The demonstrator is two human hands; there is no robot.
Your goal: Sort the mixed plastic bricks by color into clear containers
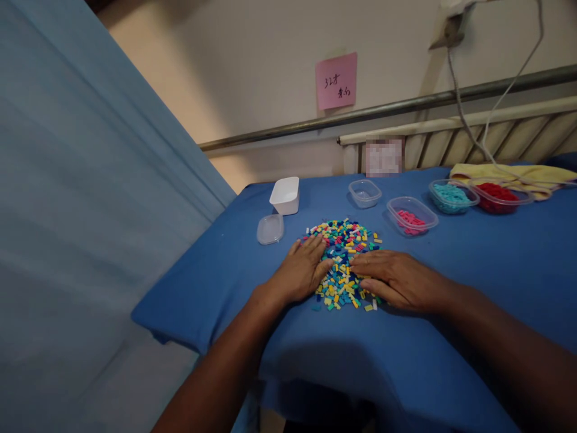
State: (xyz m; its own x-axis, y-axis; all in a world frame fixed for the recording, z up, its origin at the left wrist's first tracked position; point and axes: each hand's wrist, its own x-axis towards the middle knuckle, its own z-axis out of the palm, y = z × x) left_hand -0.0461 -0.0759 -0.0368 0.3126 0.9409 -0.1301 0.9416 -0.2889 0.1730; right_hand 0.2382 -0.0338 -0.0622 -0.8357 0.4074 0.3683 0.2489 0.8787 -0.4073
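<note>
A spread heap of small plastic bricks (341, 279) in yellow, blue, teal, white and pink lies on the blue-covered table (216, 288). My left hand (303, 269) rests flat at the heap's left side, fingers stretched away from me and thumb pointing into the bricks. From the right, my right hand (392, 278) lies over the heap's edge with its fingers straight and pointing left. Both hands touch the bricks, and neither grips anything that I can see. Bricks under the palms are hidden.
Behind the heap stand a white tub (285, 197), a clear lid (270, 230) and a clear container (365, 194). Farther right are containers of pink (411, 221), turquoise (451, 197) and red pieces (497, 195), by a yellow cloth (509, 175). A blue curtain (90, 180) hangs left.
</note>
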